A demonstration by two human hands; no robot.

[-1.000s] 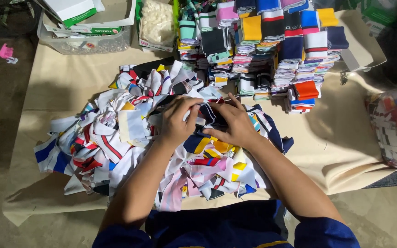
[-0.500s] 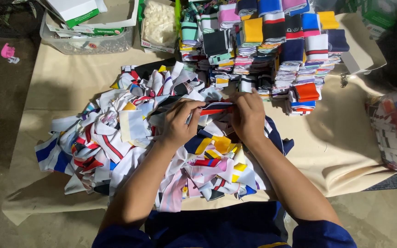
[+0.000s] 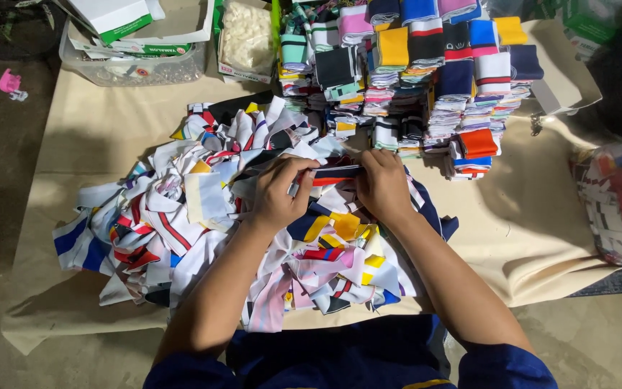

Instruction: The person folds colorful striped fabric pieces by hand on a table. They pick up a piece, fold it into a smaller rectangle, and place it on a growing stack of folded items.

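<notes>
Striped fabric scraps (image 3: pixel 181 216) surround both hands (image 3: pixel 329 189).

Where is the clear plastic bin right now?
In the head view, the clear plastic bin sits at the upper left of the beige sheet, beyond the loose fabric pile and left of the folded stacks.

My two bare forearms reach forward and converge, left hand (image 3: pixel 276 193) and right hand (image 3: pixel 383 186) level with each other, fingers curled and pinched shut, knuckles up, a small gap between them.
</notes>
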